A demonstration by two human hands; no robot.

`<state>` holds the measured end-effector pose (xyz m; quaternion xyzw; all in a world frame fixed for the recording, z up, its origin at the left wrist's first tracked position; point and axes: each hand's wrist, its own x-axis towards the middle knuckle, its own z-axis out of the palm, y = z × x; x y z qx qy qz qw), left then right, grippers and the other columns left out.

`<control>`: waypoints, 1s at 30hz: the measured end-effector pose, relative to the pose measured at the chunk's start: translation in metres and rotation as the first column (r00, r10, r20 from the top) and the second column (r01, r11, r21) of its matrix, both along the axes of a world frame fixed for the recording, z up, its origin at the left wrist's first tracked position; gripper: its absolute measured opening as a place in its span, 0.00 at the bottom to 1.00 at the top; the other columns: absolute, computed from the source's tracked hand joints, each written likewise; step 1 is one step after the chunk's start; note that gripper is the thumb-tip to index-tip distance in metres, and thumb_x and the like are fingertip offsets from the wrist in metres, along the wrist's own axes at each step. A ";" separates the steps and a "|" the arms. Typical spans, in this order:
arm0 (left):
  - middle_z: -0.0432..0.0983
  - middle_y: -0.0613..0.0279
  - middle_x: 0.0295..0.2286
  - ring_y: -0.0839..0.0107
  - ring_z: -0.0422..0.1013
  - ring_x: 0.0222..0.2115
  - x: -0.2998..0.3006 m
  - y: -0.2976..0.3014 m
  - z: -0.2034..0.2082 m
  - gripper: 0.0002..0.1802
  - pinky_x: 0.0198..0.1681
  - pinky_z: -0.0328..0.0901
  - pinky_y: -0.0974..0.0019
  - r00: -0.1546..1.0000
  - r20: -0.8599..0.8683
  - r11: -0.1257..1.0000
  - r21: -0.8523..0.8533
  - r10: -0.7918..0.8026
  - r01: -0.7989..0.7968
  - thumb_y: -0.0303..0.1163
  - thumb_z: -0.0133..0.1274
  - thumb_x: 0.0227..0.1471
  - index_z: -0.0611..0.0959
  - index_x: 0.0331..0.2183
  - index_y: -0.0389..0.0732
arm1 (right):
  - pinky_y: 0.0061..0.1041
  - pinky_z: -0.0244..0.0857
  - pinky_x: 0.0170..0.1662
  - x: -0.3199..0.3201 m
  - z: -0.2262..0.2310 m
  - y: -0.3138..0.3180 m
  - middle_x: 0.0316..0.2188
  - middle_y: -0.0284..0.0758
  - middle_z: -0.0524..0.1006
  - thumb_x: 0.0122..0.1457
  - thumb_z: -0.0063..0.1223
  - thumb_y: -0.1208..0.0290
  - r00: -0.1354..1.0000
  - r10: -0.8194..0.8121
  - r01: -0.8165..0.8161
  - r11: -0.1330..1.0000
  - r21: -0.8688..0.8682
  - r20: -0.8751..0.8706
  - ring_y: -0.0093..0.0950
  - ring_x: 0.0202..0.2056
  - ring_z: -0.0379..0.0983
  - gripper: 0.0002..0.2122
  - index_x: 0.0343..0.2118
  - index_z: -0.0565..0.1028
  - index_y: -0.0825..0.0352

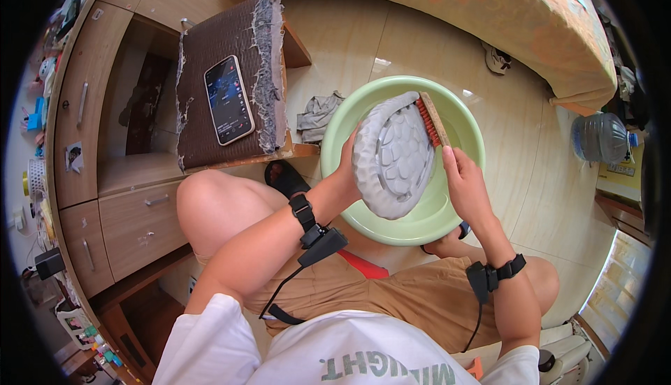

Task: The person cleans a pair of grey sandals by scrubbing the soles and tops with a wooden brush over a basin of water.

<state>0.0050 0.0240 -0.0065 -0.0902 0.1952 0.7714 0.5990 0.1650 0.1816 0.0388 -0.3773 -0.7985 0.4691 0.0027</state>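
Observation:
Over the pale green basin [335,207], my left hand [346,168] grips a light grey shoe [402,158] by its left side. The shoe is tilted, with its pebble-patterned sole and scalloped edge facing me; most of my left fingers are hidden behind it. My right hand [465,182] is closed round the lower end of a wooden scrub brush [435,119]. Reddish bristles on the brush meet the upper right edge of the sole.
Left of the basin, a phone [229,100] lies on a worn brown stool [199,56]. A grey cloth [318,116] is on the tiled floor beside the basin. Wooden drawers [140,224] line the left; a large water bottle [600,137] stands at the right.

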 end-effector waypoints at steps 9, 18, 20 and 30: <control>0.76 0.55 0.56 0.58 0.73 0.55 -0.005 0.003 -0.017 0.29 0.63 0.65 0.54 0.998 0.009 0.989 -0.135 0.069 -0.068 0.52 0.39 0.71 0.75 0.60 0.40 | 0.37 0.56 0.27 -0.003 0.012 -0.013 0.18 0.45 0.61 0.74 0.46 0.54 0.999 0.050 -0.051 0.998 -0.032 -0.021 0.32 0.21 0.55 0.24 0.28 0.66 0.73; 0.76 0.54 0.55 0.58 0.75 0.53 -0.005 0.007 -0.016 0.30 0.60 0.68 0.53 0.999 0.000 0.983 -0.181 0.032 -0.032 0.51 0.40 0.69 0.75 0.59 0.38 | 0.36 0.54 0.27 -0.001 0.011 -0.009 0.18 0.43 0.60 0.74 0.47 0.55 0.996 0.043 -0.043 0.999 -0.004 -0.079 0.30 0.22 0.53 0.23 0.28 0.65 0.73; 0.76 0.53 0.55 0.58 0.74 0.54 -0.004 0.008 -0.007 0.30 0.61 0.68 0.53 0.998 -0.028 0.983 -0.175 0.048 -0.052 0.51 0.40 0.69 0.75 0.60 0.38 | 0.36 0.54 0.27 -0.001 0.011 -0.008 0.18 0.43 0.60 0.74 0.47 0.55 0.996 0.033 -0.034 0.999 -0.007 -0.086 0.30 0.22 0.53 0.23 0.28 0.65 0.73; 0.72 0.50 0.59 0.55 0.71 0.58 -0.003 0.006 0.004 0.33 0.65 0.64 0.51 0.992 -0.094 0.980 -0.170 0.085 -0.100 0.51 0.38 0.70 0.71 0.63 0.37 | 0.35 0.54 0.27 -0.001 0.013 -0.009 0.19 0.42 0.60 0.74 0.47 0.55 0.992 0.063 -0.066 0.997 -0.027 -0.113 0.29 0.22 0.53 0.23 0.29 0.65 0.73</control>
